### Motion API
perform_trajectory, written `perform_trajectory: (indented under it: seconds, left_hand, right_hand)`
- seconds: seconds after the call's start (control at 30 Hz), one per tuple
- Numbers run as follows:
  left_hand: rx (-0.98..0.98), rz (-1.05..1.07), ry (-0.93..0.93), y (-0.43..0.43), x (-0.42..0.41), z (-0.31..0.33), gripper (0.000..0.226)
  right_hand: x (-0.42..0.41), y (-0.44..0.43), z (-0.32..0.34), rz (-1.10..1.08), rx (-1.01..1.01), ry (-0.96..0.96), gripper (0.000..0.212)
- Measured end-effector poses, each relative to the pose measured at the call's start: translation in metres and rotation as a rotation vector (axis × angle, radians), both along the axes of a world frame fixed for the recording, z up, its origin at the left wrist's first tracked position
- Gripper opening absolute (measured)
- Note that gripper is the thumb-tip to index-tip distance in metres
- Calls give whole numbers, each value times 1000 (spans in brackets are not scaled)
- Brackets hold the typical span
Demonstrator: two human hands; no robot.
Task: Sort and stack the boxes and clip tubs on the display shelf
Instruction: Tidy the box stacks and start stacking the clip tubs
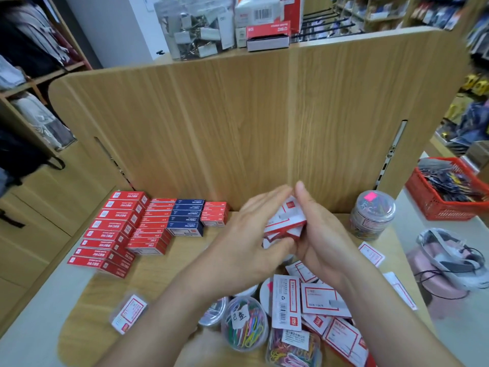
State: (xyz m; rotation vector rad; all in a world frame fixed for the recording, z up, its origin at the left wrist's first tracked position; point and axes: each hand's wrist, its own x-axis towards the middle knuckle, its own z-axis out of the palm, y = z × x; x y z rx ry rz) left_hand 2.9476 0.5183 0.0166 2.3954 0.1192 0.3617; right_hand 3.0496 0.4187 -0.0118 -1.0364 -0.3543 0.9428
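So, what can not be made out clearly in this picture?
Head view:
- Count of held boxes: the left hand and right hand cover most of them.
- Print on the red boxes: too small, blurred.
- Clip tubs in front: partly hidden by the forearms, one cut by the bottom edge.

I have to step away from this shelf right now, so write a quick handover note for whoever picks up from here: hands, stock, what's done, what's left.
Hands: left hand and right hand together hold a stack of white-and-red boxes above the shelf.
Done: red boxes and blue boxes sit in tidy rows at back left; one clip tub stands upright at back right.
Left: loose boxes and clip tubs are piled at the front, with a stray box at front left.
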Motion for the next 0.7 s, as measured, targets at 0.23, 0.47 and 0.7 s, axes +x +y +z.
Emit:
perform_trajectory:
  seconds: [0.23, 0.47, 0.7]
  left_hand:
    - [81, 13, 143, 11, 2, 10, 89]
    - [459, -157, 263, 15, -5, 23, 44]
    - [725, 69, 286, 16, -30, 15, 68]
  right_hand:
    - [-1, -7, 3, 77, 6, -97, 24]
    - [5, -11, 2, 270, -190, -281, 84]
    - [-12, 10, 19, 318, -276, -398, 90]
